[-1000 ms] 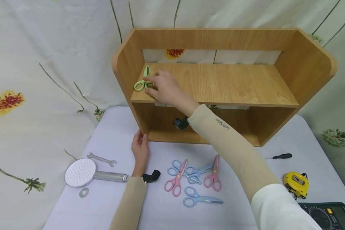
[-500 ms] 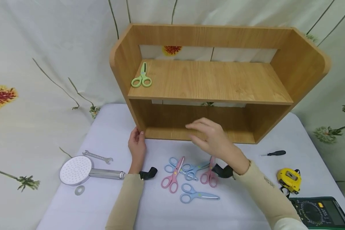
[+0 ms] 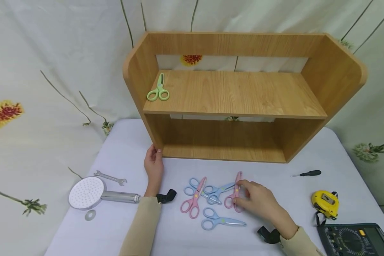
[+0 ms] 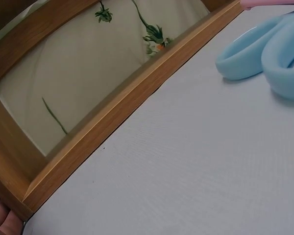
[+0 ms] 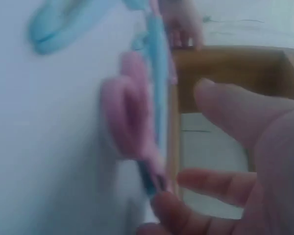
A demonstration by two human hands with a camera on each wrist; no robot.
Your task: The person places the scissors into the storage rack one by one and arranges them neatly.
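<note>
My left hand (image 3: 154, 169) holds the lower left front corner of a wooden shelf (image 3: 236, 94). In the left wrist view a few of its fingers (image 4: 2, 218) show just outside that corner. Over the tabletop, my right hand (image 3: 259, 199) is at a pair of pink scissors (image 3: 235, 193), thumb and fingers spread about it. The right wrist view shows these scissors (image 5: 130, 110) blurred, a fingertip close to the blades; contact is unclear. Beside them lie other scissors: blue ones (image 3: 222, 221), a pink pair (image 3: 194, 201) and crossed blue ones (image 3: 215, 195). Green scissors (image 3: 160, 89) lie at the upper board's left end.
Left of the left arm are a shower head (image 3: 87, 193), a wrench (image 3: 110, 177) and a washer (image 3: 90, 215). On the right lie a screwdriver (image 3: 310, 173), a yellow tape measure (image 3: 325, 203) and a multimeter (image 3: 355, 241). A flowered cloth (image 3: 67, 53) hangs behind the white-covered table.
My right hand has left the green scissors on the upper board and come down right to the pink scissors on the table. The left hand stays at the shelf corner.
</note>
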